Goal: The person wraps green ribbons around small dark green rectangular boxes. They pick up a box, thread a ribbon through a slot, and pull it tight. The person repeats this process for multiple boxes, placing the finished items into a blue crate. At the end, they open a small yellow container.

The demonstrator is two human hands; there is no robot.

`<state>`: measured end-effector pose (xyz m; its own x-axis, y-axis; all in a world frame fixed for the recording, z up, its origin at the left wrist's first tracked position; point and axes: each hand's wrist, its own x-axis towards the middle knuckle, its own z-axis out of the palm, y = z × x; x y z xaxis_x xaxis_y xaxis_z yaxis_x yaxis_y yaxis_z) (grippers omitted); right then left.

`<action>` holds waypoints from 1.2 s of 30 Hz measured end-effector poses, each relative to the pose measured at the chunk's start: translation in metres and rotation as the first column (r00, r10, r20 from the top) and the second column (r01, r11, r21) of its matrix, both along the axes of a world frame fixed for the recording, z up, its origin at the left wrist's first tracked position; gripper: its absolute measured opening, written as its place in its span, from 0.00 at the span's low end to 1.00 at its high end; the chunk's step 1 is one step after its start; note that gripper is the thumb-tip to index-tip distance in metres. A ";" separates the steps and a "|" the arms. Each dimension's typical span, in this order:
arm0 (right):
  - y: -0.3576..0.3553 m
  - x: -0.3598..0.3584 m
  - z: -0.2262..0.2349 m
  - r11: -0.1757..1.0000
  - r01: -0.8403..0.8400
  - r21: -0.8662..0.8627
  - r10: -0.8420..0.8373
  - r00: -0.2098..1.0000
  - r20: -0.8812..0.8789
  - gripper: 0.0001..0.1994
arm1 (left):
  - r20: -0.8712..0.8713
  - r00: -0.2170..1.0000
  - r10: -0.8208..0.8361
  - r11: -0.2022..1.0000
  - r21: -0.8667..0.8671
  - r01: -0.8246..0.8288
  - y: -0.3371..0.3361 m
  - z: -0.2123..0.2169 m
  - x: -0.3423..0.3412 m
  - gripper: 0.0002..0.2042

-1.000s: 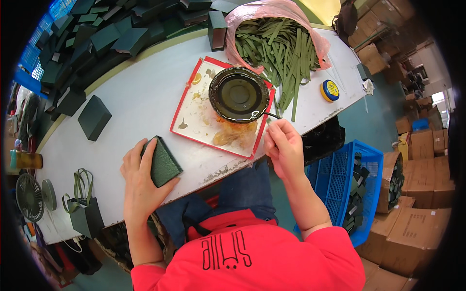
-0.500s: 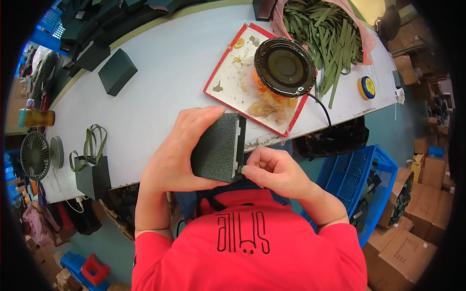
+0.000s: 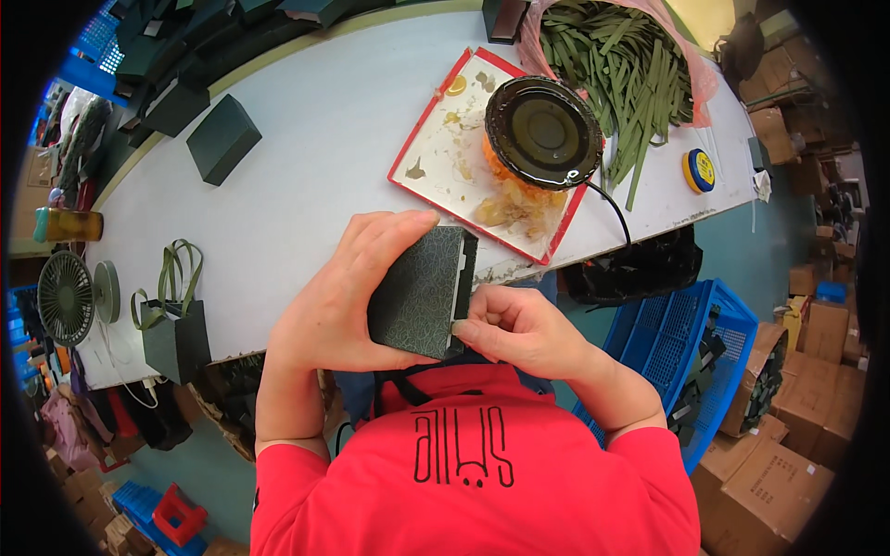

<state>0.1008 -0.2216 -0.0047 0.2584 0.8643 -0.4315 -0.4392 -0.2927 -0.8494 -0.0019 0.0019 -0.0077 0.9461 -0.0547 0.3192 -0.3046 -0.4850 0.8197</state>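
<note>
My left hand [image 3: 338, 292] wraps round a small dark green box [image 3: 415, 295] with a textured face, fingers along its far edge and thumb along its near edge. A pale strip runs down the box's right side, beside a dark edge. My right hand [image 3: 521, 326] is closed in a pinch at the near right corner, thumb tip touching the pale strip. Whatever lies between those fingertips is too small and hidden to make out. Both hands are held over the table's near edge.
Beyond my hands, a black round hot plate [image 3: 545, 132] with pooled liquid sits over a red-rimmed, stained tray [image 3: 422, 148]. Green ribbon strips [image 3: 640, 79] spill from a pink bag. Another box [image 3: 224, 139], a small gift bag [image 3: 176, 343], a fan [image 3: 67, 298] and a blue crate [image 3: 728, 334] surround me.
The box has dropped slightly toward me and turned a little, showing more of its right side. My right fingertips have shifted a little left, against the pale strip at the corner.
</note>
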 end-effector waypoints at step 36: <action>-0.035 -0.031 -0.043 0.731 0.664 0.160 -0.566 0.720 -0.401 0.19 | 0.013 0.996 0.084 0.981 0.175 -0.085 -0.015 0.004 -0.006 0.48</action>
